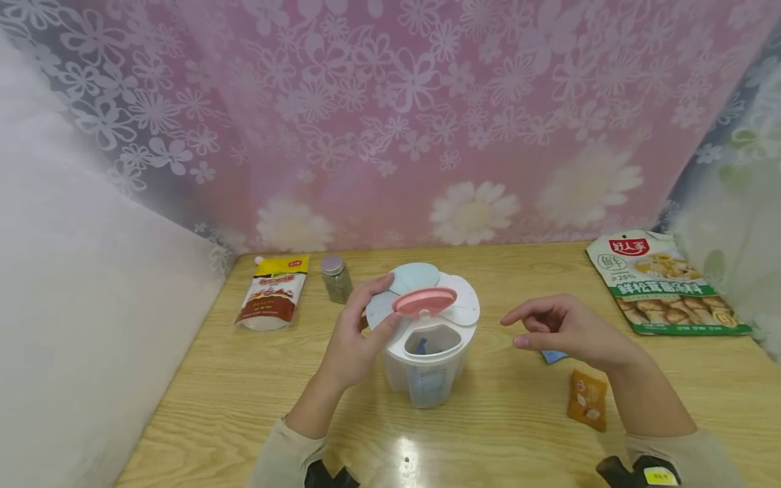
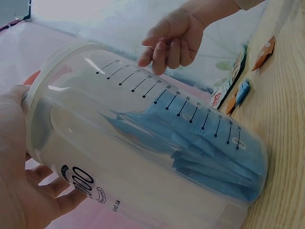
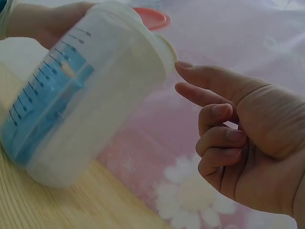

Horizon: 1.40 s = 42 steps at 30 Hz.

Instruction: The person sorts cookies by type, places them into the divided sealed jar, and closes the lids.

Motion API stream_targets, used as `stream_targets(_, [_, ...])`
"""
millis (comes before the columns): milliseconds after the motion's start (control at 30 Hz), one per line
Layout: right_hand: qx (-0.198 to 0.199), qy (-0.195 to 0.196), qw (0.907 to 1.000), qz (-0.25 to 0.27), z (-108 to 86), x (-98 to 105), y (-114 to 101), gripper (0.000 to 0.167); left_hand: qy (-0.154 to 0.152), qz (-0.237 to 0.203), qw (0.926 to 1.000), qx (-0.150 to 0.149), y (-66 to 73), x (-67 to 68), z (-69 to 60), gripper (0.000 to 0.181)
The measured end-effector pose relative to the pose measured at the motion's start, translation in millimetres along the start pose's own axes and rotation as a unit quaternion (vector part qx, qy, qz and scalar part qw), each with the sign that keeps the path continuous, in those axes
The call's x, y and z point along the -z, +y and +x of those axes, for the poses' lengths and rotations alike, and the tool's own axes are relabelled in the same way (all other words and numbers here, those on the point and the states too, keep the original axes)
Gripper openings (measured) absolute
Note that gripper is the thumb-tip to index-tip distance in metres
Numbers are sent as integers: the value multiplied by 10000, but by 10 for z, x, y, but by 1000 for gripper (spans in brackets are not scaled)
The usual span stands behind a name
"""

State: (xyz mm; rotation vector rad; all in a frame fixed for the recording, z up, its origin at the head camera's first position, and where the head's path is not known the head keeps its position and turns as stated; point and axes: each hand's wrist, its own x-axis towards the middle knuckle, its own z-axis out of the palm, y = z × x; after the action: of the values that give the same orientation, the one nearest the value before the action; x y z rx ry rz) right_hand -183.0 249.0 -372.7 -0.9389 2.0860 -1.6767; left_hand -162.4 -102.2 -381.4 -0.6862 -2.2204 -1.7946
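Observation:
A clear, multi-compartment container stands upright on the table. Its pink flap is raised over an opening, and blue packets lie inside one marked compartment. My left hand grips the white lid from the left side, thumb near the pink flap. To the right of the container, my right hand hangs in the air holding nothing, index finger and thumb extended, other fingers loosely curled.
An orange packet and a partly hidden blue packet lie below and beside the right hand. A large mushroom-picture pouch is at the right back. At left stand a yellow-topped pouch and a small jar.

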Motion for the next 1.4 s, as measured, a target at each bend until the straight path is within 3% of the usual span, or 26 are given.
stream_targets(267, [-75, -193, 9996, -216, -80, 202, 260, 31, -22, 20, 10000, -45, 4, 25, -17, 50])
stream_targets(733, [-615, -411, 9973, -29, -314, 574, 620, 40, -17, 12, 10000, -47, 5, 19, -17, 50])
stream_targets(967, [-1226, -222, 9918, -276, -399, 658, 739, 47, -31, -27, 10000, -82, -8, 5, -8, 50])
stream_targets(1200, [-1534, -197, 9878, -194, -475, 722, 884, 50, -41, 13, 10000, -78, -8, 7, 0, 50])
stream_targets(1400, [-2144, -165, 9735, -775, -512, 734, 949, 50, -38, 7, 10000, -80, -2, 0, -2, 49])
